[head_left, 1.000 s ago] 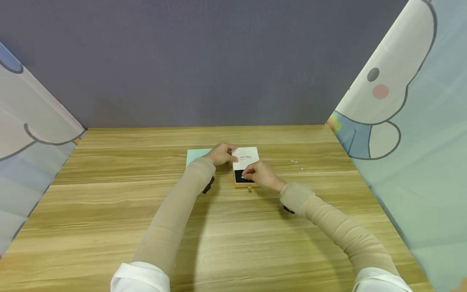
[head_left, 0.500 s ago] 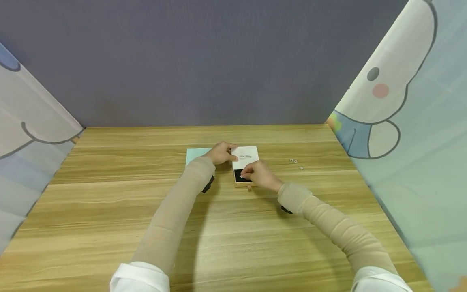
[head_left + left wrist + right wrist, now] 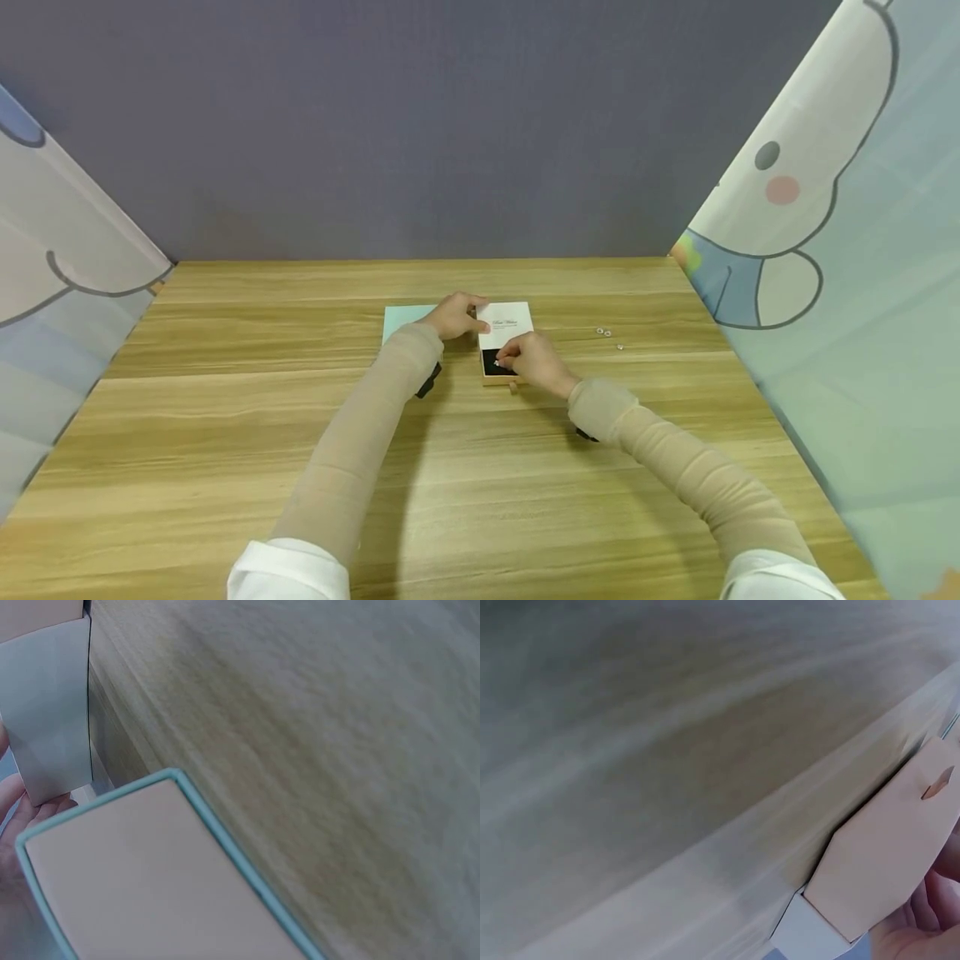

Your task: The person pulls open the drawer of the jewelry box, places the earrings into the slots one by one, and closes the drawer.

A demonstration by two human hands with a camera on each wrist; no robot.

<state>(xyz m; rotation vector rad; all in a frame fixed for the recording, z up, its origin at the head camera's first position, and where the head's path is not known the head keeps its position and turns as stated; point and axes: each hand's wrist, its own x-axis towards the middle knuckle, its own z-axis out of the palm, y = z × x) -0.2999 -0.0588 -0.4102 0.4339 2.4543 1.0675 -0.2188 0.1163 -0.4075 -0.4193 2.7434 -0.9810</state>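
A small box with a white sleeve (image 3: 505,315) lies on the wooden table, its tan drawer (image 3: 498,381) pulled partway out toward me. My left hand (image 3: 450,317) grips the left side of the sleeve, thumb at the near end of its hold and fingers toward the far edge. Inside the drawer is a black insert (image 3: 489,356). Over that insert my right hand (image 3: 536,361) pinches a tiny shiny earring-like piece (image 3: 497,362) between thumb and forefinger; its exact kind is too small to tell. In the right wrist view the drawer front (image 3: 885,832) shows close up.
A pale teal box part (image 3: 405,317) lies left of the sleeve, partly under my left forearm. Several small shiny pieces (image 3: 607,333) lie on the table to the right. A grey panel (image 3: 420,133) stands behind the table.
The right hand stays over the black insert, with only slight shifts of its wrist and of the small shiny piece. The left hand and the sleeve hold still.
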